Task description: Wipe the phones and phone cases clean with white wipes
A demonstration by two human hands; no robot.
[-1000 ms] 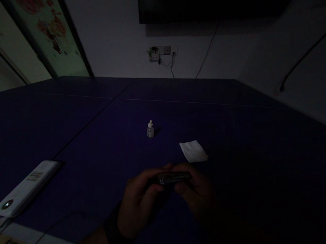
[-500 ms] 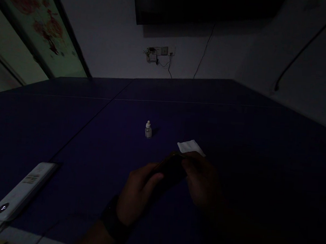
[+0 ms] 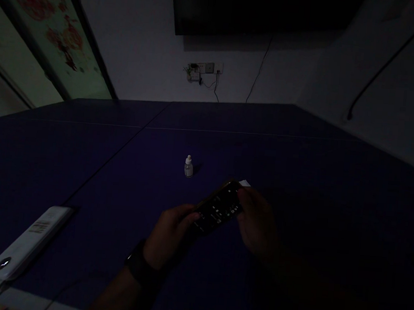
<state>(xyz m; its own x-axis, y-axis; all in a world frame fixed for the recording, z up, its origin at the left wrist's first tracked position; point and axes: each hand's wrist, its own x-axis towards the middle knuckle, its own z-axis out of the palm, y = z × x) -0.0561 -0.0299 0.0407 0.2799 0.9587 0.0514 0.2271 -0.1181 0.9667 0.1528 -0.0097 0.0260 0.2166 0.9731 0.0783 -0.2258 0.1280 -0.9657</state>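
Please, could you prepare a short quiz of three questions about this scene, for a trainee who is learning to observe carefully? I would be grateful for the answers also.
1. Multiple choice: How is the phone held? a) by one hand; b) by both hands; c) by neither hand.
2. True or false: The small bottle stands upright on the table.
3. Fill the gap: The dark wristband is worn on the ____ wrist.

Key:
1. b: the left hand and the right hand grip opposite ends.
2. True.
3. left
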